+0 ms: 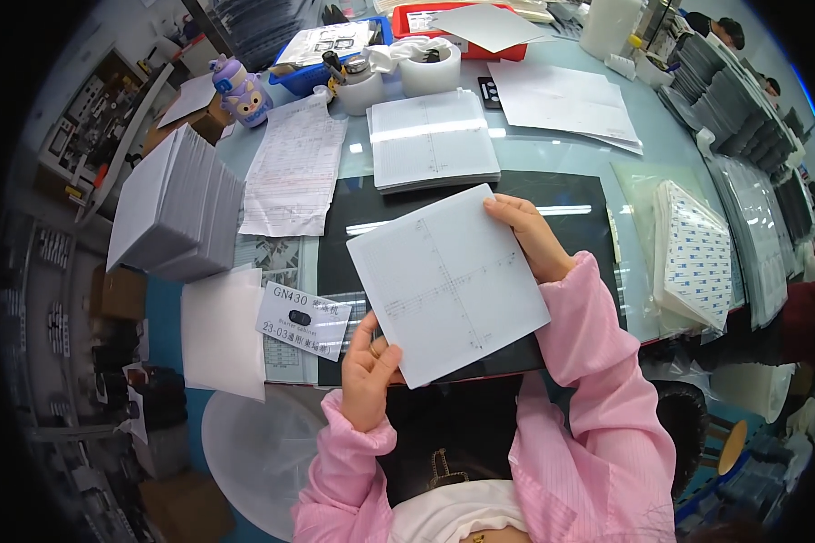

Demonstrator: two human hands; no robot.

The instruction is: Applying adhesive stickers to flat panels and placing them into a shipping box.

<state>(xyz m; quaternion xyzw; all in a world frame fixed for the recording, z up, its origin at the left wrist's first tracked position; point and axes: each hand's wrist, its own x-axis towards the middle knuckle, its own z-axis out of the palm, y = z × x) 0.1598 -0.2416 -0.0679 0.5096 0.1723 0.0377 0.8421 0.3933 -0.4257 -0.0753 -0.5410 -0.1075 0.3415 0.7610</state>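
A square whitish sheet (pixel 480 308) printed with a thin black cross of scale lines is held tilted above the black mat (pixel 552 195). My left hand (pixel 369 371) pinches its lower left edge, thumb on top. At its upper right corner my right hand (pixel 530 237) grips it, with the thumb over the face and the other fingers partly hidden behind. Just beyond the mat's far side lies a stack of similar printed sheets (pixel 435 149). To the left stands a tall stack of white sheets (pixel 177 208).
A printed label card (pixel 303 321) and blank white paper (pixel 222 330) lie on the left. Farther back are a creased form (pixel 292 167), a purple bottle (pixel 241 93), white round pots (pixel 430 72), a blue tray (pixel 303 83) and a red tray (pixel 507 50). White-and-blue patterned sheets (pixel 693 249) lie right.
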